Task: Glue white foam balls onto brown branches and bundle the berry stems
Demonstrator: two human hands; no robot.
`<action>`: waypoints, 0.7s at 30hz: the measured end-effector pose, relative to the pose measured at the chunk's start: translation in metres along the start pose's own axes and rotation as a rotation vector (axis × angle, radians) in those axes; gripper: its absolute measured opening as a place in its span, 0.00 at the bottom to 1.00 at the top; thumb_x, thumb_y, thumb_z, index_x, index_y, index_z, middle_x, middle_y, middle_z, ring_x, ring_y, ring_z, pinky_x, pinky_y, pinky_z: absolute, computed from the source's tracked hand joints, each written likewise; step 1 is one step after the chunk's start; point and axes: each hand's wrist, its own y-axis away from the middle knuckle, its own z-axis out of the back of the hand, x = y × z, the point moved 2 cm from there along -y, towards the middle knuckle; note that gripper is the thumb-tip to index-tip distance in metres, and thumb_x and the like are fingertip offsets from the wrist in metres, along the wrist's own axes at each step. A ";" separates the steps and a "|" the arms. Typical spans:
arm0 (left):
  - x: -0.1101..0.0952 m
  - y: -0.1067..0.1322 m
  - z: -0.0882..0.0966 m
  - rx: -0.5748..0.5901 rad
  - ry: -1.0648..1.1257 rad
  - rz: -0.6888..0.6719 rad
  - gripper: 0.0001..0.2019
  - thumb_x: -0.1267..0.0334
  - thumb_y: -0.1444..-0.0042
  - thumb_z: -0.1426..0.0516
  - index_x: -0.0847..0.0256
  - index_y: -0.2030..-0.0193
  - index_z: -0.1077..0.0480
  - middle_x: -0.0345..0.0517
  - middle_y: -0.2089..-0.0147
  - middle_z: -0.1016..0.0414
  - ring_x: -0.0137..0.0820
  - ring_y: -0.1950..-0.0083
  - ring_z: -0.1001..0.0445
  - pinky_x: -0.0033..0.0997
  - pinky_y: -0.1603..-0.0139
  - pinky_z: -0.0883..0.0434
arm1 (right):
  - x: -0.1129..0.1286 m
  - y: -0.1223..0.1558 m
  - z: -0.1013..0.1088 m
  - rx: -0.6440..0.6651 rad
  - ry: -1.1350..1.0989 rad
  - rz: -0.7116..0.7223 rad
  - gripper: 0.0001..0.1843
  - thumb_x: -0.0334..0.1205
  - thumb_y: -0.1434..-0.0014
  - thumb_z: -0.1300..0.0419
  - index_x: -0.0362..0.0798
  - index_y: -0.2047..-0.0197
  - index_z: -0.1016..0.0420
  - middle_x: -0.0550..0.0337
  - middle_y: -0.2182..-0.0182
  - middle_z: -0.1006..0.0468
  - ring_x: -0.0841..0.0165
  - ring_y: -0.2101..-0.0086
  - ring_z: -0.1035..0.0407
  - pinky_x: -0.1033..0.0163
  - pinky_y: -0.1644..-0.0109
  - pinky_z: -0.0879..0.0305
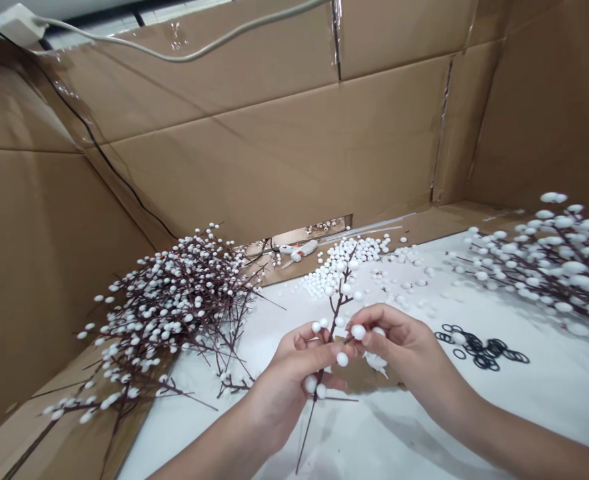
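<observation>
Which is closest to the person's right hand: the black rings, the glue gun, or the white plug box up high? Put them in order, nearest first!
From the right hand:
1. Black rings, just to its right.
2. Glue gun, far ahead.
3. White plug box, top left, farthest.

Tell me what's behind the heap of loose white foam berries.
Behind the heap of loose white foam berries lie a hot glue gun and clear glue sticks. Whatever lies beneath the heap is covered.
</observation>
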 end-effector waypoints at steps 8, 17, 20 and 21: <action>0.000 0.004 -0.002 -0.043 0.071 -0.007 0.08 0.67 0.59 0.36 0.65 0.70 0.29 0.43 0.70 0.29 0.26 0.66 0.31 0.22 0.70 0.32 | 0.004 0.002 -0.001 -0.004 0.034 0.029 0.12 0.48 0.52 0.39 0.49 0.69 0.30 0.61 0.74 0.24 0.69 0.71 0.31 0.66 0.67 0.36; 0.000 0.004 -0.003 -0.042 0.066 -0.010 0.08 0.68 0.59 0.36 0.65 0.71 0.30 0.42 0.71 0.30 0.23 0.70 0.33 0.21 0.71 0.32 | 0.003 0.002 0.000 0.030 0.036 0.053 0.10 0.47 0.50 0.39 0.49 0.69 0.29 0.62 0.74 0.23 0.70 0.71 0.29 0.67 0.65 0.34; 0.000 0.005 -0.004 -0.072 0.073 -0.007 0.08 0.68 0.59 0.36 0.64 0.72 0.31 0.41 0.71 0.29 0.21 0.73 0.33 0.20 0.72 0.33 | 0.002 0.002 0.001 0.035 0.040 0.085 0.08 0.45 0.49 0.39 0.50 0.69 0.29 0.62 0.74 0.23 0.70 0.71 0.29 0.67 0.65 0.34; 0.000 0.005 -0.004 -0.074 0.076 -0.006 0.08 0.68 0.59 0.36 0.64 0.72 0.31 0.41 0.71 0.29 0.21 0.73 0.33 0.20 0.72 0.32 | 0.002 0.003 0.001 0.038 0.045 0.101 0.08 0.45 0.49 0.39 0.50 0.69 0.29 0.62 0.74 0.23 0.70 0.71 0.29 0.67 0.65 0.34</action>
